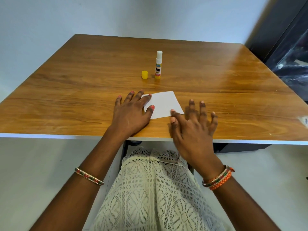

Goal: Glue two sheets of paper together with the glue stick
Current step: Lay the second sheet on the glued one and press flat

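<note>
A small white square of paper [164, 105] lies flat on the wooden table [83, 84] near its front edge. Whether it is one sheet or two stacked, I cannot tell. My left hand [131, 112] rests flat with fingers spread, its thumb and forefinger on the paper's left side. My right hand [193, 124] lies spread to the right of the paper, its forefinger tip touching the lower right corner. Behind the paper the glue stick [158, 65] stands upright and uncapped, white glue extended. Its yellow cap [144, 75] stands just to its left.
The table's front edge [66, 135] runs just below my wrists. A dark cabinet with plastic wrap [291, 55] stands at the right, beyond the table. A small scrap [305, 120] lies at the table's right edge. A pale wall stands behind.
</note>
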